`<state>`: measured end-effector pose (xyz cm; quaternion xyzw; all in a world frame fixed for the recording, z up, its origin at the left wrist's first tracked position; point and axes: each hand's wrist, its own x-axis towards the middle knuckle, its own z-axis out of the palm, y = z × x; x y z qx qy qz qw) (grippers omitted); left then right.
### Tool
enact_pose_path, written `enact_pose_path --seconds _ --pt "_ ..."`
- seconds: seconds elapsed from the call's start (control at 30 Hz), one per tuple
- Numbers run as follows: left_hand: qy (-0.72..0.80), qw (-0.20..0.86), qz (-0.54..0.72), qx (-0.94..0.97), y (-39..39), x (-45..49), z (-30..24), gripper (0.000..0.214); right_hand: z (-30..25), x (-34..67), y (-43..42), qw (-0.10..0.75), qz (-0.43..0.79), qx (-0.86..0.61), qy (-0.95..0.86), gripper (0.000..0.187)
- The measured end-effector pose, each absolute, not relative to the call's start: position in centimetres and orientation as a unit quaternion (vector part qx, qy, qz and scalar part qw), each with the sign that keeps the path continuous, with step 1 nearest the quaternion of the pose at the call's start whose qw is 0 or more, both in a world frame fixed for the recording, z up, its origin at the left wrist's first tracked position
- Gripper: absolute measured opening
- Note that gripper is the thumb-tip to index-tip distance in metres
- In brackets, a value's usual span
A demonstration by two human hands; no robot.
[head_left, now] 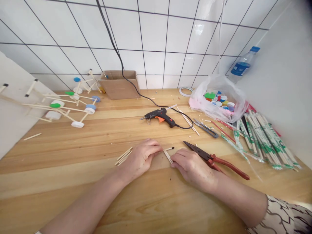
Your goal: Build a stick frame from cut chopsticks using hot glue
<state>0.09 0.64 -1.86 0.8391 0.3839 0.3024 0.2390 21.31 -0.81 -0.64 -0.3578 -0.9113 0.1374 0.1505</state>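
Note:
My left hand (142,156) is closed, its fingertips pinching a thin wooden stick (168,149) with a black tip pointing right. Two short pale sticks (168,157) lie side by side, their upper ends meeting that stick; whether they are joined cannot be made out. The fingers of my right hand (192,167) close on the lower ends of this pair. Partly behind my left wrist rests a small bundle of cut sticks (123,156). Long-nose pliers (212,159) with red handles lie against the far side of my right hand.
Beyond my hands lie a black glue gun (158,115), its cord, and snips (206,128). Wheeled stick frames (70,107) stand left, near a cardboard box (120,86). On the right are a bag of bottle caps (219,99), wrapped chopsticks (268,139) and a water bottle (243,65).

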Motion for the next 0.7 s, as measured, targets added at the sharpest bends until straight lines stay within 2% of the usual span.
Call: enact_pose_path --seconds 0.7 --pt "0.398 0.291 0.282 0.823 0.79 -0.87 -1.65 0.022 -0.31 21.44 -0.99 0.155 0.134 -0.361 -0.910 0.005"
